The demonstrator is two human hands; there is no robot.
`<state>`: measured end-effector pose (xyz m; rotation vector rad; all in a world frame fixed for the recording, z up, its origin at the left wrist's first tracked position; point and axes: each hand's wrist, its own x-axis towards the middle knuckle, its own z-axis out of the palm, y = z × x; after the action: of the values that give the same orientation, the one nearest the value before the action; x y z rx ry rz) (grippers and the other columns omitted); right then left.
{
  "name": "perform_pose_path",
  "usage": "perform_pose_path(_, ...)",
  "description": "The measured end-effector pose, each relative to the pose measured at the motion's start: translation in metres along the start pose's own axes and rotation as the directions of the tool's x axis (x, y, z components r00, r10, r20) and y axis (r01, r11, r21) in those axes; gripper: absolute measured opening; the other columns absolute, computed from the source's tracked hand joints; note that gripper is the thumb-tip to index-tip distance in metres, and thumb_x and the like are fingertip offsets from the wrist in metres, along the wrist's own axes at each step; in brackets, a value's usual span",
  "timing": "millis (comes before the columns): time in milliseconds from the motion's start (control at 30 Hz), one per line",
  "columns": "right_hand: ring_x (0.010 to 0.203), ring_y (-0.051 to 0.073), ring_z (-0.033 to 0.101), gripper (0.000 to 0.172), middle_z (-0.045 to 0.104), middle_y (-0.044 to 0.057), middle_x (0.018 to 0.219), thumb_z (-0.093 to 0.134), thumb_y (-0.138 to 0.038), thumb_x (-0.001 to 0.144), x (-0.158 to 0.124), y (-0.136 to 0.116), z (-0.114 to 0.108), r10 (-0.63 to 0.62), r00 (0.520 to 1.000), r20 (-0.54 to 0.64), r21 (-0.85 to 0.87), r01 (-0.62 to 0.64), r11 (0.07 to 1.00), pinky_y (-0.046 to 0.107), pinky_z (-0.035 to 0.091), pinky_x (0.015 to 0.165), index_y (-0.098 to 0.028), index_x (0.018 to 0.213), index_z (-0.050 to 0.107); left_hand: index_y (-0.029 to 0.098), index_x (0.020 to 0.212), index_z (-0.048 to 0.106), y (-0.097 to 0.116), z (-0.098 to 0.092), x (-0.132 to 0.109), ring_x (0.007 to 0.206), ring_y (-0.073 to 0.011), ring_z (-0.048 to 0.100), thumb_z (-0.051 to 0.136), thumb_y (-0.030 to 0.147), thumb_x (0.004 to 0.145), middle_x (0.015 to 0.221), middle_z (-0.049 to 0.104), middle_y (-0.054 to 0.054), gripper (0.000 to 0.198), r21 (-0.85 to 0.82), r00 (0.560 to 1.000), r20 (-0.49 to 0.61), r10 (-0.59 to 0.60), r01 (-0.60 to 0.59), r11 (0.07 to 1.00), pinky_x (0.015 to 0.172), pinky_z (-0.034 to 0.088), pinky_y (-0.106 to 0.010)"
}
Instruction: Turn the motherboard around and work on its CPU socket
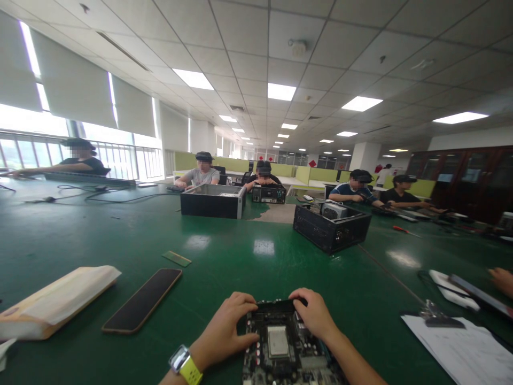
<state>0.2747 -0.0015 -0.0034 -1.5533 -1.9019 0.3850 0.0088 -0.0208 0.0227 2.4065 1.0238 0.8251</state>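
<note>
A computer motherboard (304, 355) lies on the green table directly before me, cut off by the bottom of the view. Near its middle sits a square silver processor (278, 342). My left hand (226, 334), with a yellow-strapped watch (185, 363) at the wrist, grips the board's far left corner, its thumb reaching over the left side. On the far right corner, my right hand (315, 315) is closed with bent fingers. Between both sets of fingertips runs a dark strip (276, 306) along the far edge; its kind is unclear. The undersides of my fingers are hidden.
Left of me lie a smartphone (142, 302), a paper-wrapped package (56, 302) and a green memory stick (177, 259). A clipboard (443, 322) with papers is at right. Computer cases (332, 227) stand farther off, with several people seated beyond. Another person's hand (503, 280) shows at right.
</note>
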Motion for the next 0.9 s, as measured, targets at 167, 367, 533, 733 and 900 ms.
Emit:
perform_pose_path(167, 0.09, 0.019, 0.059, 0.026, 0.068, 0.001, 0.09, 0.044, -0.023, 0.076, -0.0002, 0.0005, 0.0001, 0.002, 1.0, -0.009, 0.008, -0.002, 1.0, 0.031, 0.04, 0.086, -0.023, 0.084, 0.068, 0.025, 0.108, 0.063, -0.0017, 0.0004, -0.0004, 0.109, -0.0237, 0.051, 0.071, 0.03, 0.07, 0.115, 0.06, -0.006, 0.039, 0.016, 1.0, 0.014, -0.002, 0.002, 1.0, 0.098, 0.04, -0.038)
perform_pose_path(367, 0.085, 0.019, 0.06, 0.024, 0.068, 0.001, 0.085, 0.045, -0.024, 0.074, -0.0001, 0.0006, 0.0012, 0.0, 0.999, -0.033, 0.041, 0.001, 0.999, 0.029, 0.04, 0.082, -0.022, 0.08, 0.068, 0.024, 0.108, 0.063, -0.0024, 0.0005, -0.0005, 0.108, -0.0238, 0.051, 0.071, 0.031, 0.07, 0.114, 0.06, -0.006, 0.039, 0.013, 1.0, 0.019, -0.018, 0.018, 1.0, 0.098, 0.04, -0.038)
perform_pose_path(533, 0.084, 0.018, 0.06, 0.023, 0.068, 0.001, 0.084, 0.046, -0.024, 0.073, -0.0008, 0.0014, 0.0015, -0.001, 0.999, -0.044, 0.057, 0.004, 0.998, 0.028, 0.041, 0.081, -0.022, 0.08, 0.068, 0.024, 0.107, 0.063, -0.0032, 0.0015, -0.0009, 0.109, -0.0235, 0.051, 0.071, 0.032, 0.07, 0.116, 0.059, -0.006, 0.038, 0.003, 1.0, 0.016, -0.023, 0.023, 1.0, 0.099, 0.039, -0.037)
perform_pose_path(733, 0.083, 0.018, 0.06, 0.023, 0.069, 0.002, 0.083, 0.046, -0.024, 0.073, -0.0007, -0.0005, 0.0002, 0.01, 0.999, -0.041, 0.036, -0.008, 0.999, 0.028, 0.041, 0.08, -0.021, 0.079, 0.068, 0.024, 0.107, 0.063, -0.0024, 0.0007, -0.0013, 0.11, -0.0236, 0.051, 0.07, 0.031, 0.072, 0.117, 0.059, -0.006, 0.037, -0.002, 0.999, 0.017, -0.032, 0.032, 0.999, 0.099, 0.039, -0.038)
perform_pose_path(900, 0.08, 0.018, 0.061, 0.022, 0.068, 0.003, 0.081, 0.046, -0.025, 0.073, -0.002, -0.0026, -0.0015, 0.017, 0.998, -0.059, 0.037, -0.015, 0.999, 0.027, 0.043, 0.077, -0.02, 0.077, 0.068, 0.024, 0.109, 0.062, -0.0025, 0.0001, -0.0012, 0.11, -0.0238, 0.051, 0.069, 0.031, 0.072, 0.117, 0.059, -0.006, 0.038, -0.004, 0.999, 0.02, -0.028, 0.028, 1.0, 0.099, 0.04, -0.039)
